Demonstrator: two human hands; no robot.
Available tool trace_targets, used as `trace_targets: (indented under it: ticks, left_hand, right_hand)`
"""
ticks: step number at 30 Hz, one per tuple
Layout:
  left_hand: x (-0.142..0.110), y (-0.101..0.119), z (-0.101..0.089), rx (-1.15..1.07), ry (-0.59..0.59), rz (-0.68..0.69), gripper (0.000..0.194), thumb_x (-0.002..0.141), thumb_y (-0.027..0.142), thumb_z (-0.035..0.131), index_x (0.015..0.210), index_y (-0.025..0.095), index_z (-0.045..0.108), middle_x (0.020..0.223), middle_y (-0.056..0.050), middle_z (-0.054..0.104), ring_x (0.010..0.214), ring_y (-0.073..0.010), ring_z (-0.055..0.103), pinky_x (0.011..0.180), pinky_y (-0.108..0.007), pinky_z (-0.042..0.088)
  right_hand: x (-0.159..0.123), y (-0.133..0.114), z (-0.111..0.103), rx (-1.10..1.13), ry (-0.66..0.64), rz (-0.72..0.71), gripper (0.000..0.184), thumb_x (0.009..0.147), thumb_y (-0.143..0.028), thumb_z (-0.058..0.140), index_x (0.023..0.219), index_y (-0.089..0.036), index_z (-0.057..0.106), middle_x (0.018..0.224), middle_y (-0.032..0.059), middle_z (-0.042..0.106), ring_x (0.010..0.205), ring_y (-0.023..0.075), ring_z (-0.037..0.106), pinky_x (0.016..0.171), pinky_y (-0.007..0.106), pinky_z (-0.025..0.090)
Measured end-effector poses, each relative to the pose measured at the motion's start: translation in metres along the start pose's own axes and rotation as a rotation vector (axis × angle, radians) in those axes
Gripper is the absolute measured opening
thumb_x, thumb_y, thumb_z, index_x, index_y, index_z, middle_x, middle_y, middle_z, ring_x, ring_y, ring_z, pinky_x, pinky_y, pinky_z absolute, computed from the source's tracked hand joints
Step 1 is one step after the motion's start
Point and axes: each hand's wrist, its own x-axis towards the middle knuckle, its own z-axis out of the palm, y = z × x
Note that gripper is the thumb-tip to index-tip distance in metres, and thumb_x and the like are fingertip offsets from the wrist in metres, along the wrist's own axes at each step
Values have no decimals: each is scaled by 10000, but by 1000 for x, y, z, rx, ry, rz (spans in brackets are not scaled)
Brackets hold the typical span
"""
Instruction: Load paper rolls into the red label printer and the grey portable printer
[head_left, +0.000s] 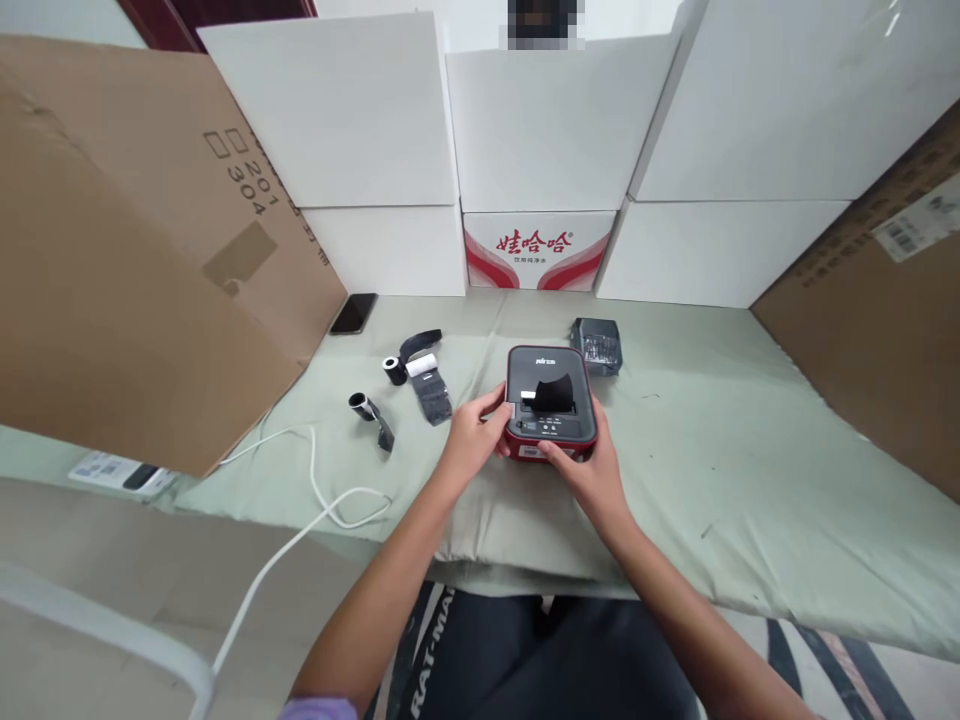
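Observation:
A small black-topped label printer [574, 362] with red sides sits on the green cloth in front of me. A black strip [555, 394] sticks up from the slot in its top. My left hand [474, 428] grips the left side, its thumb by the front left corner. Round the right front corner wraps my right hand [592, 462], thumb along the front edge. Behind the printer lies a dark wrapped block [600, 345]. Off to the left are a black ribbon roll [361, 404] with a loose tail, and another black roll [394, 370] beside a white roll [421, 365].
A green cloth [720, 440] covers the surface. White boxes [540, 130] wall off the back; cardboard panels [135, 250] lean at both sides. A phone [354, 314] lies at the back left. A white cable [319, 500] trails over the front left edge.

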Motion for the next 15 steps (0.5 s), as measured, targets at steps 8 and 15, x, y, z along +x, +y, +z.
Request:
trace_targets:
  ticks: [8, 15]
  left_hand:
    - [10, -10, 8, -121, 101, 24, 417, 817, 272, 624, 1223, 196, 675, 1274, -80, 681, 897, -165, 635, 770, -262, 534]
    - [16, -20, 13, -282, 62, -16, 465, 763, 253, 607, 1226, 226, 613, 1268, -55, 614, 803, -109, 584, 665, -213, 480]
  right_hand:
    - [31, 11, -18, 91, -8, 35, 610, 903, -605, 589, 1413, -274, 534, 1514, 81, 534, 1421, 314, 480, 1181, 518, 398]
    - [81, 33, -12, 272, -44, 5, 689, 864, -592, 610, 1469, -285, 489, 1601, 32, 445, 1519, 273, 353, 1274, 474, 245]
